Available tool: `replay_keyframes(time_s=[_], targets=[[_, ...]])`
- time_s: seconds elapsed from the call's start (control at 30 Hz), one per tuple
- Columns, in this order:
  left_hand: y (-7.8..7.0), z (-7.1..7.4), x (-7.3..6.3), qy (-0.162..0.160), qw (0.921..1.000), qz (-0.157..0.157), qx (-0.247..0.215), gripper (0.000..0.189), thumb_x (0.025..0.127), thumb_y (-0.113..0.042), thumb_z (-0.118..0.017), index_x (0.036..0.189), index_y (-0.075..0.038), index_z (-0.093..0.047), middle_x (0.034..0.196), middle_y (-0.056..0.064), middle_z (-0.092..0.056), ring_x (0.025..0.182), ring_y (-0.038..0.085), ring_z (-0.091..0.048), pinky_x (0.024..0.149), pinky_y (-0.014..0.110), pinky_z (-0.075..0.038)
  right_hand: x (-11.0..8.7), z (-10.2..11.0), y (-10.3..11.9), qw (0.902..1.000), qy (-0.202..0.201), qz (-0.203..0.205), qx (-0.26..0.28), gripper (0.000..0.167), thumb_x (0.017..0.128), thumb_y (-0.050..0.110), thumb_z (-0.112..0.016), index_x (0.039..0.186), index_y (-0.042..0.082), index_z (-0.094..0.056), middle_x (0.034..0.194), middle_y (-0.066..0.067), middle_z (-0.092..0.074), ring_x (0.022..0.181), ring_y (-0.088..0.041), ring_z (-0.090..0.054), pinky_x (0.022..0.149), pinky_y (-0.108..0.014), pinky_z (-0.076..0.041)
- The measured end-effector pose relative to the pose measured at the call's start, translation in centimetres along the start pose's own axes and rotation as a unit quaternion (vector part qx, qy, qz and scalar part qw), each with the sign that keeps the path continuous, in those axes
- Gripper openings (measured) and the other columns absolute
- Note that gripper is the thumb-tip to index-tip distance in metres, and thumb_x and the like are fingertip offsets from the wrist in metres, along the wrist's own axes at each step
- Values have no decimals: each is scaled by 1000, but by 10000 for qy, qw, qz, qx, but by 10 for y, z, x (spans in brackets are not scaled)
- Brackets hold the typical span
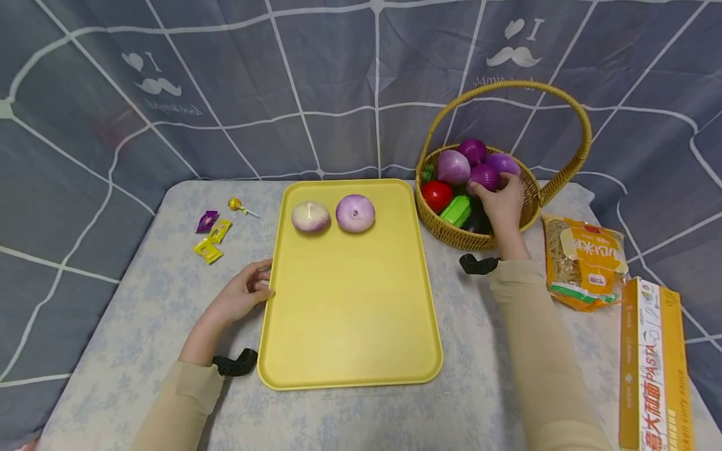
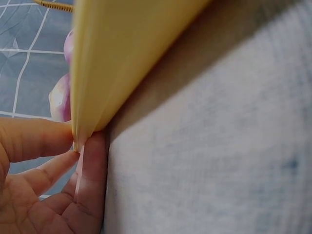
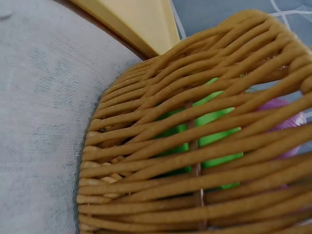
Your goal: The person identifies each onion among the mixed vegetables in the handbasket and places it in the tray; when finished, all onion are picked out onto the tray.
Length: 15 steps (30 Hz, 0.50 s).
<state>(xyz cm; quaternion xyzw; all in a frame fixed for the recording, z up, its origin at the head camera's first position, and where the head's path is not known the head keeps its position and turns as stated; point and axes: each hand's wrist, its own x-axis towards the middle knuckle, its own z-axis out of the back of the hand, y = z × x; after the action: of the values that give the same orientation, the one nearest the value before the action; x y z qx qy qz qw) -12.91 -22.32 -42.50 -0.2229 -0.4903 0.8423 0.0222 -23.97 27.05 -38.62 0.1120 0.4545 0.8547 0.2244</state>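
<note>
My left hand (image 1: 241,293) pinches the left rim of the yellow tray (image 1: 350,313); in the left wrist view, the thumb and fingers (image 2: 92,170) lie on either side of the tray's edge. Two purple-and-white onions, one on the left (image 1: 310,217) and one on the right (image 1: 355,213), sit near the tray's far end. Inside the wicker basket (image 1: 451,235), my right hand (image 1: 502,203) holds a purple onion (image 1: 483,178) between thumb and fingers. Basket weave hides this hand in the right wrist view.
Around that onion are several more onions (image 1: 454,166), a red tomato (image 1: 437,196), a green vegetable (image 1: 457,211) and a dark eggplant (image 1: 478,220). Candies (image 1: 209,250) and a lollipop (image 1: 234,204) lie at left. A noodle bag (image 1: 586,260) and pasta box (image 1: 654,369) occupy the right.
</note>
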Motion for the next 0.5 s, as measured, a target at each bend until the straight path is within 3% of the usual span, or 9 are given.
replay_keyframes(time_s=[0.2,0.5], targets=[[1,-1,-2,-37,10000,55,-18,65,97,-3,-54,155,-1,-23,132,25,-46,105,23,-50,79,22,-52,1,-6,1,9993,-142,-1,-344,77,88,41,-70,141,-5,-39,143,-25,-39,133,-36,-35,116,-44,-30],[0,0,0,3,10000,-7,-29,66,97,-5,-55,155,-3,-24,132,24,-46,107,26,-51,80,24,-52,-15,3,11,9991,-331,-247,-54,74,87,40,-72,140,-1,-42,140,-21,-41,128,-31,-40,111,-38,-37]])
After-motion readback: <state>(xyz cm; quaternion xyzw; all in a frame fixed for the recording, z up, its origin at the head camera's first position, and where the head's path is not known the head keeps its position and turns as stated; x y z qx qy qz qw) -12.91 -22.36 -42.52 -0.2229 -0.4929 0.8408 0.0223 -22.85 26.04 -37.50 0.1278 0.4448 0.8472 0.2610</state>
